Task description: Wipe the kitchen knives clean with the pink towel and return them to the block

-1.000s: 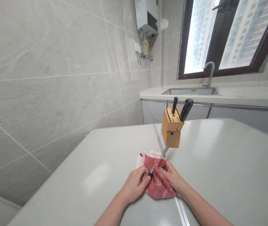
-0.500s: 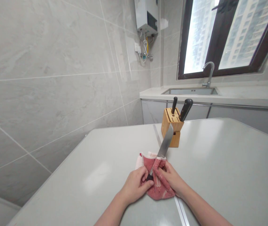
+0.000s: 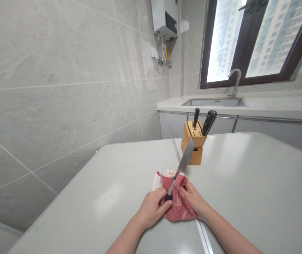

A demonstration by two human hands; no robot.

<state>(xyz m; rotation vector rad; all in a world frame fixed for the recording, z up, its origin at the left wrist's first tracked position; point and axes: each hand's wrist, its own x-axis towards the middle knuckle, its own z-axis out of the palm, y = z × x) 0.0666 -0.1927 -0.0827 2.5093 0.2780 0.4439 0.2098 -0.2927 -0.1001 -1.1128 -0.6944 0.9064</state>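
A kitchen knife (image 3: pixel 185 158) points away from me, its blade tip in front of the wooden knife block (image 3: pixel 196 157). The end of its dark handle is held in the closed fingers of my left hand (image 3: pixel 151 206). A red towel (image 3: pixel 179 211) with a pale edge is bunched against the knife's right side and lies partly under it. My right hand (image 3: pixel 194 200) grips this towel beside the handle, fingers closed and partly hidden in the folds. Part of the handle shows between towel and left hand.
Two black-handled knives stand in the block, the larger handle (image 3: pixel 209 122) at its right side. All this rests on a pale table (image 3: pixel 246 197) with a seam strip. Behind are a counter with a sink (image 3: pixel 214 102), a faucet (image 3: pixel 237 81) and a window.
My right hand has drawn the towel's folds aside, so more of the knife's handle shows. The blade has shifted slightly to the left. My left hand stays at the handle end.
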